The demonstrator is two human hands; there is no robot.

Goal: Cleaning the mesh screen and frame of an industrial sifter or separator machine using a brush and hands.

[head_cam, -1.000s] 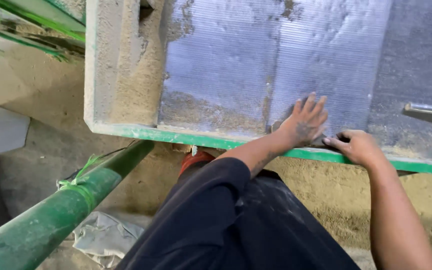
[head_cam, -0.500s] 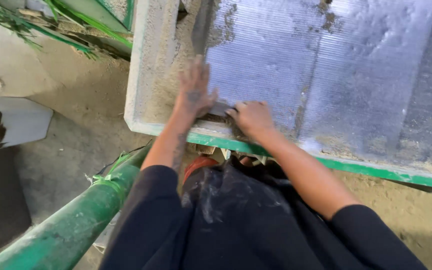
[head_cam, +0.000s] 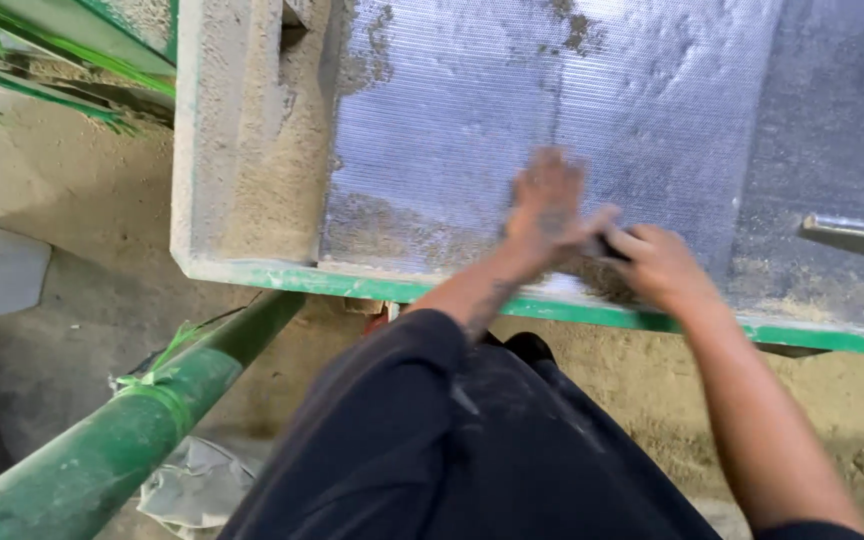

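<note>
Left hand (head_cam: 549, 205) flat, fingers spread on perforated metal screen (head_cam: 452, 120); right hand (head_cam: 664, 265) just beside, pinching small dark object (head_cam: 607, 246) between them.

Your left hand (head_cam: 550, 205) is smearing into motion blur, so its fingers are not reading separately. A small dark object (head_cam: 608, 246) is hiding between it and your right hand (head_cam: 660, 265); its kind is impossible to tell. The perforated metal screen (head_cam: 652, 110) and a metal bracket (head_cam: 857, 240) are running off the frame's edges.
</note>
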